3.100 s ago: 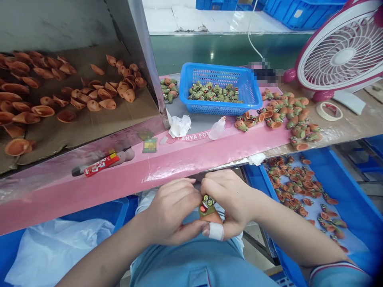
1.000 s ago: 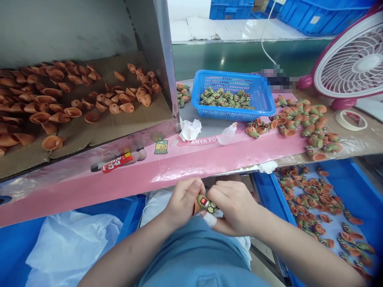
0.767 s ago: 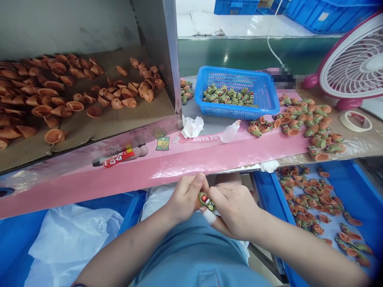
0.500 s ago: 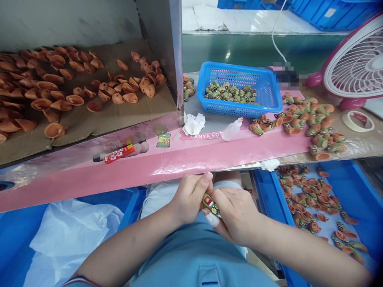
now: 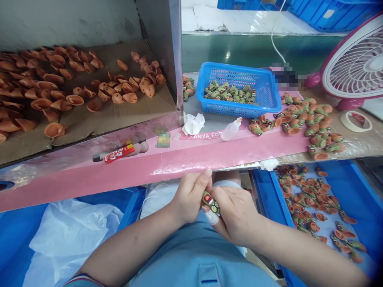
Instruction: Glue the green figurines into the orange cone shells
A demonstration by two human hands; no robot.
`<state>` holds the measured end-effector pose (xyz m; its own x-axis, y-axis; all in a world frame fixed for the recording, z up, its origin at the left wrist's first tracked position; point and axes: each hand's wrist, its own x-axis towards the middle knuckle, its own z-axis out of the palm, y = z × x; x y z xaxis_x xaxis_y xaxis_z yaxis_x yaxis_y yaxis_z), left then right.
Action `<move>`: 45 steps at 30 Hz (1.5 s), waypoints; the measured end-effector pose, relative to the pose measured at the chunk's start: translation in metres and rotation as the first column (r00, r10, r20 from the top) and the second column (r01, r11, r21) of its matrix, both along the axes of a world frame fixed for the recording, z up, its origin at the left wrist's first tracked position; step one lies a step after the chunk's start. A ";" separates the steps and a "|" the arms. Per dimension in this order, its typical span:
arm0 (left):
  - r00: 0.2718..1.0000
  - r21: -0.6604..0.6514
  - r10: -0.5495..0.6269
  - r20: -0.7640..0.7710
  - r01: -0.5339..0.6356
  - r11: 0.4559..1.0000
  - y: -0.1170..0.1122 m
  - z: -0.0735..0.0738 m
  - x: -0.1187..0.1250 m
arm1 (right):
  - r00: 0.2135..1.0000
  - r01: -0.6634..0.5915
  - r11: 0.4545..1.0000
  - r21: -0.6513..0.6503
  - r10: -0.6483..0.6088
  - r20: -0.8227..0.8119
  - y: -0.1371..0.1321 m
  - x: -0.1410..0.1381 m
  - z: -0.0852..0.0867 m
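Observation:
Close to my body, just off the table's front edge, both hands are closed around one small green figurine (image 5: 211, 202) with a red mouth and yellow-ringed eyes. My left hand (image 5: 189, 198) grips it from the left, thumb pointing up. From the other side my right hand (image 5: 236, 211) pinches it, and a white wrap covers one of its fingers. The figurine's far end is hidden by my fingers, so whether an orange part is joined to it cannot be seen.
A box (image 5: 143, 113) of orange cone-like pieces stands at left. Green pieces fill a blue basket (image 5: 239, 109); a squeeze bottle (image 5: 231, 129), figurine pile (image 5: 320, 119), tape roll (image 5: 356, 121) and fan (image 5: 356, 59) lie around it. Blue bins (image 5: 356, 187) flank my lap.
Both hands keep their grip on the green figurine, with only a very slight shift of the fingers. The whole view has drifted a little; nothing else has visibly moved.

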<state>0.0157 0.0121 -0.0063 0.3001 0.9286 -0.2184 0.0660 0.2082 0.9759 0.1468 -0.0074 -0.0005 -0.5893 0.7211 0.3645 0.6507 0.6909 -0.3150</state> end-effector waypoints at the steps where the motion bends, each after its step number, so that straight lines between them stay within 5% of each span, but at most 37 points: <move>1: 1.000 -0.005 0.009 0.009 -0.008 1.000 0.000 -0.001 0.000 | 1.000 0.008 1.000 0.003 -0.008 0.001 0.000 -0.001 0.000; 16: 0.994 -0.202 0.070 0.086 -0.052 0.978 0.007 -0.009 0.002 | 1.000 0.016 0.996 -0.089 -0.013 0.026 0.007 -0.002 -0.015; 26: 0.990 0.013 0.135 0.037 -0.136 0.991 0.018 -0.022 -0.006 | 0.998 -0.015 0.992 -0.121 0.022 0.063 0.021 -0.002 -0.018; 32: 0.968 -0.010 0.083 0.235 -0.083 0.996 0.021 -0.023 -0.024 | 1.000 0.004 0.988 -0.155 -0.002 0.013 0.028 0.004 -0.007; 39: 0.968 -0.017 -0.034 0.248 0.040 0.999 0.012 -0.022 -0.036 | 1.000 0.023 0.976 -0.217 -0.020 0.016 0.034 0.017 -0.001; 45: 0.990 -0.057 0.006 0.142 0.002 0.998 0.008 -0.015 -0.031 | 1.000 -0.003 0.966 -0.257 0.008 0.021 0.038 0.018 -0.001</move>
<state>-0.0153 0.0198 -0.0213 0.3300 0.9166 -0.2257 -0.0733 0.2632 0.9619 0.1653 0.0304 -0.0012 -0.5994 0.7854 0.1544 0.6559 0.5925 -0.4678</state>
